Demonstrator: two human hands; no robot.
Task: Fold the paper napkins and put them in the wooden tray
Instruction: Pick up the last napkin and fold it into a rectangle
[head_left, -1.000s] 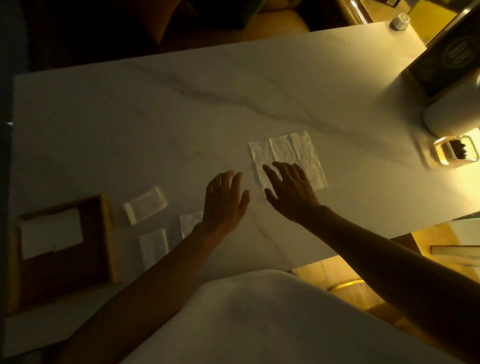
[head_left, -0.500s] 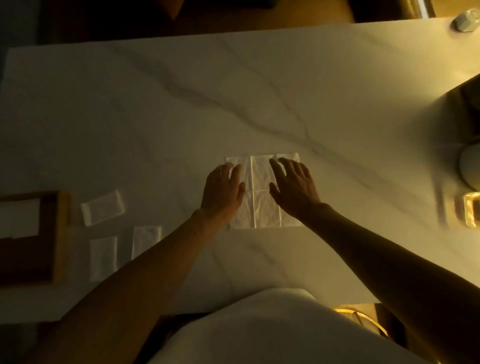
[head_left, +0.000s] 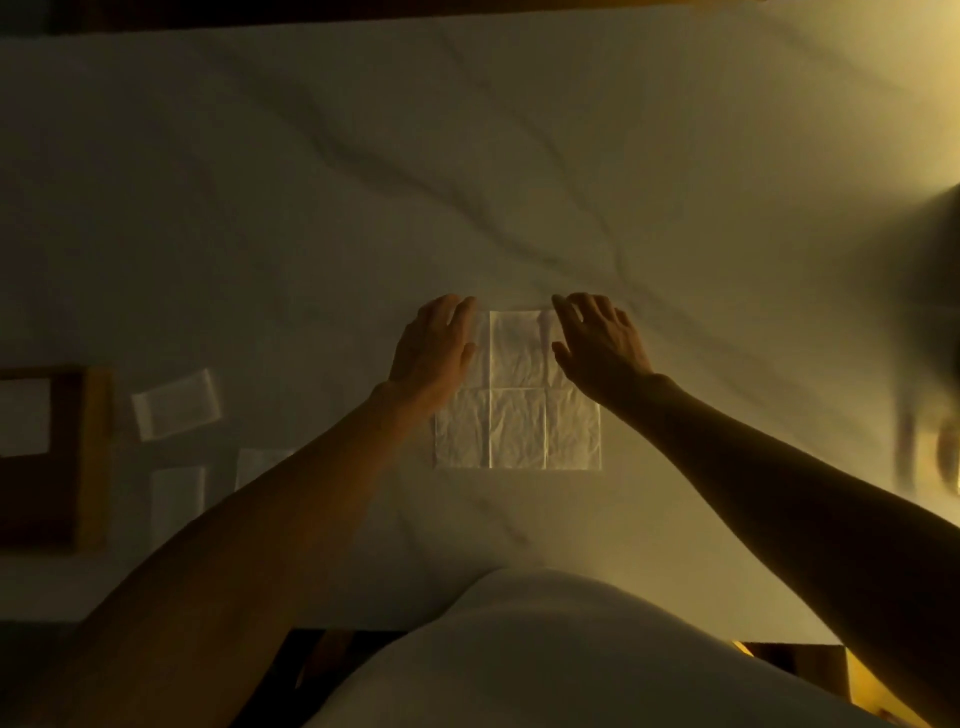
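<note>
An unfolded white paper napkin (head_left: 518, 415) lies flat and square on the marble table, creased into a grid. My left hand (head_left: 434, 348) rests on its far left corner with fingers stretched forward. My right hand (head_left: 600, 343) rests on its far right corner, fingers spread; whether the fingertips pinch the edge is hidden. The wooden tray (head_left: 93, 457) sits at the left edge with one folded napkin (head_left: 23, 415) inside. Three folded napkins lie beside the tray: folded napkin one (head_left: 174, 402), folded napkin two (head_left: 176, 493) and folded napkin three (head_left: 254, 462), partly hidden by my left forearm.
The white marble table (head_left: 467, 182) stretches wide behind the napkin. A blurred glass object (head_left: 930, 457) stands at the right edge. My white-clothed body (head_left: 545, 654) covers the near table edge.
The napkin was drawn toward me and squared up. Both hands moved from its middle to its far corners. The view shifted right, pushing the tray to the left edge.
</note>
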